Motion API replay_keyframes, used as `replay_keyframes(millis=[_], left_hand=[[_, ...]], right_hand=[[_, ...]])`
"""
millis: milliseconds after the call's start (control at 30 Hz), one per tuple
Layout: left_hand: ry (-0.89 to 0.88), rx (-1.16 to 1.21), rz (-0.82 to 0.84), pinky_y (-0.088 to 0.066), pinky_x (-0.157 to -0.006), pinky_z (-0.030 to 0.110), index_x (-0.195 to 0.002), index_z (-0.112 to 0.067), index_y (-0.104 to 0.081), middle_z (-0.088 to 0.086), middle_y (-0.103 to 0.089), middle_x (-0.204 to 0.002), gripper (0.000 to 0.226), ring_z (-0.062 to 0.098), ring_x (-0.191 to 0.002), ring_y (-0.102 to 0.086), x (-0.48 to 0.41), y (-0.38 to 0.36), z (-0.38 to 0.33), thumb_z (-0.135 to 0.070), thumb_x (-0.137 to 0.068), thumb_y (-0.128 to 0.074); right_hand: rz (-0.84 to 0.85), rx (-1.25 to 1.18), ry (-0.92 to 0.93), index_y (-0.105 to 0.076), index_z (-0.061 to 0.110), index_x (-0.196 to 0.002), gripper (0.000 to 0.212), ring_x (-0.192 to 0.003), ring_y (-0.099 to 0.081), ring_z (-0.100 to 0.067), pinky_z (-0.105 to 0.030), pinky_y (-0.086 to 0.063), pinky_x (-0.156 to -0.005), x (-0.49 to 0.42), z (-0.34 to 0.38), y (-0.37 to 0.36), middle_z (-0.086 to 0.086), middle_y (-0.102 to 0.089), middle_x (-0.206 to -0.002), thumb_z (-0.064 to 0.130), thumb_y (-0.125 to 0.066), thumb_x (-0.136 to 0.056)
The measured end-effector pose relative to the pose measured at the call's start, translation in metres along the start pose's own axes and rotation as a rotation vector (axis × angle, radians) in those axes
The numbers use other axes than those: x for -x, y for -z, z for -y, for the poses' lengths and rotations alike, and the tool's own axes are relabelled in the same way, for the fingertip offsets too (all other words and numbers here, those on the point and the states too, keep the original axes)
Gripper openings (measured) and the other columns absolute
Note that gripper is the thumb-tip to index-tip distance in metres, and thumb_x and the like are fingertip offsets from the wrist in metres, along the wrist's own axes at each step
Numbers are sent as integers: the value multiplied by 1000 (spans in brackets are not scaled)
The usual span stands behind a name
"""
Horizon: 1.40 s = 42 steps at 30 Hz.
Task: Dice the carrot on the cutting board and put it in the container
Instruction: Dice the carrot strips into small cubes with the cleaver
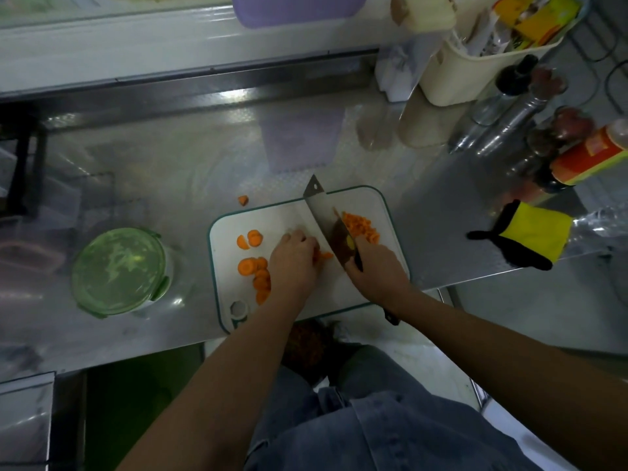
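A white cutting board [289, 215] with a green rim lies on the steel counter. Round carrot slices [255, 270] lie on its left side, and a heap of diced carrot [361, 226] sits at its right. My left hand [295, 259] holds down a few carrot pieces [324, 256] with curled fingers. My right hand [375, 270] grips the handle of a cleaver [326, 220], whose blade stands on the board just right of those pieces. A round container with a green lid [119, 270] stands left of the board, lid on.
One carrot bit [243, 200] lies on the counter behind the board. A yellow and black glove [530, 236] lies to the right. Bottles [584, 154] and a cream basket [482, 59] crowd the back right corner. A purple tub [300, 139] stands behind the board.
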<state>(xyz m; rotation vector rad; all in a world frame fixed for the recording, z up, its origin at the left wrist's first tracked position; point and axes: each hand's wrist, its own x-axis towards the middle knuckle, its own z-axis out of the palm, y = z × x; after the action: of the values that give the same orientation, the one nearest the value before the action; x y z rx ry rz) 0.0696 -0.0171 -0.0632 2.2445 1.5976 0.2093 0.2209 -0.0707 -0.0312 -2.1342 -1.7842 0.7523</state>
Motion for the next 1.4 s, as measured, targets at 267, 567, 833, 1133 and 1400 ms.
replay_keyframes(millis=[267, 567, 833, 1133, 1400], left_hand=[[79, 50, -8, -45, -66, 38, -82, -11, -68, 7, -56, -89, 7, 25, -89, -53, 1, -3, -1, -18, -83, -65], [92, 85, -6, -44, -64, 37, -83, -11, -70, 8, -57, -89, 6, 26, -87, -53, 0, -3, -2, -15, -82, -66], [115, 80, 8, -47, -73, 38, -89, -9, -69, 9, -58, -95, 15, 26, -92, -54, 0, 2, -5, -5, -83, -56], [168, 121, 26, -45, -73, 36, -91, -9, -70, 10, -59, -95, 15, 27, -90, -57, -4, 1, -7, -5, -84, -58], [139, 150, 9, -47, -71, 38, -90, -10, -71, 10, -60, -92, 11, 28, -89, -57, -1, -1, -1, -15, -82, -67]], right_hand=[[71, 66, -3, -46, 10, -100, 11, -62, -42, -20, -31, -31, -58, 9, 12, -6, 1, -41, -69, 18, -45, -93], [58, 59, -46, -46, 7, -114, 22, -63, -39, -18, -30, -28, -58, 6, 18, -17, -7, -52, -78, 18, -45, -95], [70, 78, 20, -46, 7, -107, 18, -57, -39, -20, -31, -23, -49, 9, 16, -5, -1, -43, -68, 18, -45, -94], [92, 53, -7, -46, 9, -103, 14, -67, -43, -21, -31, -32, -60, 10, 20, -10, -1, -43, -74, 18, -47, -92], [49, 66, -10, -47, 5, -112, 22, -61, -45, -23, -29, -24, -51, 7, 19, -15, -2, -47, -71, 17, -46, -94]])
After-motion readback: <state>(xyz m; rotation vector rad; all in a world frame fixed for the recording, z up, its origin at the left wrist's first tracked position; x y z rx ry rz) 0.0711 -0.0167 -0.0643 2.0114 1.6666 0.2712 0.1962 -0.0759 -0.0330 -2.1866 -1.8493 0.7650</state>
